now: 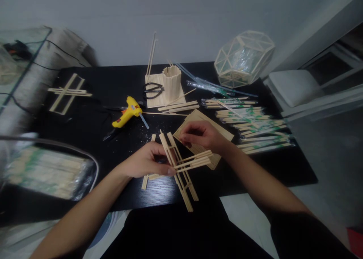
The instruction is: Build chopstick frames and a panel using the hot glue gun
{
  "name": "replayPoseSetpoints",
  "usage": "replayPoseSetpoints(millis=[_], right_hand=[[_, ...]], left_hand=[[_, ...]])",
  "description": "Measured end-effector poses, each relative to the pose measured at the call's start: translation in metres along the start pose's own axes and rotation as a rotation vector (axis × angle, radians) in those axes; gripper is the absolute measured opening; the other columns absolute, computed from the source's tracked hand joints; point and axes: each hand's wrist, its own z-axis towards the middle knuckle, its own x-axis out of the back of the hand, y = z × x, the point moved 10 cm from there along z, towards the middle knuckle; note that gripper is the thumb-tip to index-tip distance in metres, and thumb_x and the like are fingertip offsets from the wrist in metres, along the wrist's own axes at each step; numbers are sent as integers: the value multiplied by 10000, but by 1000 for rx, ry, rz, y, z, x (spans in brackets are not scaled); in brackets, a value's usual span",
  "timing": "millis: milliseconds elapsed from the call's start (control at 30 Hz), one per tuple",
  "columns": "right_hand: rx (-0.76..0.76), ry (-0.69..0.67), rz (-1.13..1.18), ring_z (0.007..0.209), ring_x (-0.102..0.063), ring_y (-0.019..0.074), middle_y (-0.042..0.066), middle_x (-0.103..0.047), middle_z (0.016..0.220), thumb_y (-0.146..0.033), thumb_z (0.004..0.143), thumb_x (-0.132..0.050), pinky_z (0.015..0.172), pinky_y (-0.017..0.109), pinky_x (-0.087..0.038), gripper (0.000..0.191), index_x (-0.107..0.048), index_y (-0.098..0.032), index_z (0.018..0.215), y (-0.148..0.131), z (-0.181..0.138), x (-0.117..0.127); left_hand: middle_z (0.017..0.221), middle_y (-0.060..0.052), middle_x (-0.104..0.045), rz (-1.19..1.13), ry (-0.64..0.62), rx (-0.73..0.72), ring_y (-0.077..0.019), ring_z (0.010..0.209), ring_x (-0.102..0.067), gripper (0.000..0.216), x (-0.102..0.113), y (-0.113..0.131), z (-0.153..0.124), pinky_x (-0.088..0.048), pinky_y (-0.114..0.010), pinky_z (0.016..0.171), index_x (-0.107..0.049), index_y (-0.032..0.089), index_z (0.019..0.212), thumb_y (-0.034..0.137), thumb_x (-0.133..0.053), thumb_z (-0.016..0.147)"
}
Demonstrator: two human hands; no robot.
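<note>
My left hand (150,160) grips a cross-shaped frame of thin wooden sticks (185,179), its thumb pressed along the near side. The frame is tilted above the front of the black table, with paired sticks joined by short crosspieces and a bundle sticking out to the right. Just above it, my right hand (202,136) is curled in a pinch. Whatever its fingertips may hold is too small to make out. Beneath that hand lies a flat panel of sticks (224,132). Partly behind my left hand is another short stick piece (145,182).
A yellow glue gun (128,112) lies left of centre. Behind it are black-handled scissors (153,90) and a round stick cup (172,83) on a square base. Packaged sticks (249,119) spread rightward, below a faceted stick model (244,60). Another stick frame (68,93) lies left.
</note>
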Motion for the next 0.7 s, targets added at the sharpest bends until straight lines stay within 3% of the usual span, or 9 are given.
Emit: replayPoseSetpoints(millis=[200, 367, 533, 700], right_hand=[[-86, -63, 225, 831, -761, 157, 49, -778, 911, -356, 1009, -745, 639, 220, -587, 223, -662, -168, 922, 1, -3, -10], [-193, -69, 356, 696, -761, 146, -11, -739, 739, -392, 1037, -701, 625, 217, -588, 246, -581, -197, 947, 10, -6, -14], [-200, 10, 263, 583, -653, 101, -53, -653, 657, -393, 1017, -723, 562, 185, -521, 254, -596, -188, 937, 15, -5, -7], [-203, -51, 212, 433, -447, 59, -102, -517, 571, -373, 1055, -662, 442, 168, -380, 233, -587, -189, 932, 16, -6, -14]], left_hand=[[760, -14, -702, 18, 11, -4, -110, 713, -611, 150, 2, 1, -1, -537, -209, 731, -804, 138, 829, 267, -878, 811], [761, -23, -707, 18, 39, -15, -118, 707, -615, 167, 6, 4, -1, -539, -219, 722, -804, 138, 814, 285, -883, 806], [758, -26, -724, 9, 52, -53, -118, 714, -641, 138, 6, 10, -1, -555, -220, 744, -810, 144, 810, 258, -886, 800], [733, -43, -725, -67, 148, -107, -118, 666, -632, 182, 20, 12, -4, -540, -209, 661, -815, 136, 788, 283, -921, 770]])
